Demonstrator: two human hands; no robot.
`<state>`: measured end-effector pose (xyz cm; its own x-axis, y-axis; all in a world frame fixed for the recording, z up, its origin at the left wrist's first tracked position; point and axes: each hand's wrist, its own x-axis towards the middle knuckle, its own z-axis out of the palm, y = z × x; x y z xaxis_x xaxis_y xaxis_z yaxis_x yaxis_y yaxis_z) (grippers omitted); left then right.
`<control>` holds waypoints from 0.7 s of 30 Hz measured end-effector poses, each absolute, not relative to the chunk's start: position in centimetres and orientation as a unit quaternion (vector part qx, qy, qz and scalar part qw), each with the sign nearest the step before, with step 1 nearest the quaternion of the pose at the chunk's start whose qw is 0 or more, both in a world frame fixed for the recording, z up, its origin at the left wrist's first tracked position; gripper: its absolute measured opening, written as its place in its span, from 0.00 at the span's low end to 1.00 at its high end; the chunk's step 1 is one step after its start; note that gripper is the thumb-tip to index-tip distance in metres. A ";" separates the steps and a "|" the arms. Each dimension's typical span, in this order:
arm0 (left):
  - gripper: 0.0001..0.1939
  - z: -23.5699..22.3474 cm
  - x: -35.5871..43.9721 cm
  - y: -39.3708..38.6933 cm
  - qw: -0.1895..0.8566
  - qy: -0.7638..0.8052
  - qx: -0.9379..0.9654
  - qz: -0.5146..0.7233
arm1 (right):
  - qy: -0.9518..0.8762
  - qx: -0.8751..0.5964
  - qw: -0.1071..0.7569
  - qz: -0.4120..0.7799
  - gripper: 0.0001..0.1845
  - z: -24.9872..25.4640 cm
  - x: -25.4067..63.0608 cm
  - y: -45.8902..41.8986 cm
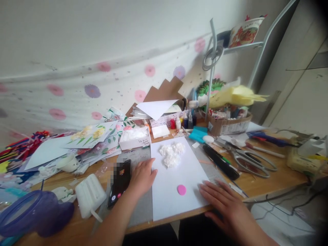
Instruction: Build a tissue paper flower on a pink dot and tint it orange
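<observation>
A white sheet of paper (164, 191) lies on a grey mat in front of me. Three crumpled white tissue puffs (171, 160) sit close together on its upper half. Lower down on the sheet is a flat pink disc (181, 190). My left hand (143, 174) rests at the sheet's left edge, thumb and fingers apart, holding nothing. Lying flat by the lower right edge, my right hand (220, 200) has its fingers stretched out, with nothing in it. A phone (121, 181) with a lit screen is just left of my left hand.
On the right lie large scissors (246, 159), a black case (221, 162) and a blue tool (269, 139). Small paint bottles (178, 123) and a cardboard box (229, 125) stand behind. Leftward are a white tissue box (135, 138), a white power strip (90, 194) and a purple container (36, 212).
</observation>
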<state>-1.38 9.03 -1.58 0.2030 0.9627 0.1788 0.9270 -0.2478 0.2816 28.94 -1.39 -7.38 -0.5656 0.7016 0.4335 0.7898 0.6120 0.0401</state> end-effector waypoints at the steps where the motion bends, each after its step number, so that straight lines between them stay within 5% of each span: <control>1: 0.21 -1.6 -1.3 9.5 0.063 0.615 0.768 0.168 | -0.875 -0.421 0.201 -0.127 0.31 -7.5 29.0 -1.4; 14: 0.21 -2.2 -0.8 12.1 0.326 0.602 0.615 0.391 | -0.854 -0.421 0.254 -0.168 0.32 -7.6 28.7 -1.5; 21: 0.17 -2.7 -0.6 10.9 0.354 0.588 0.595 0.418 | -0.866 -0.407 0.237 -0.170 0.33 -7.9 29.1 -1.1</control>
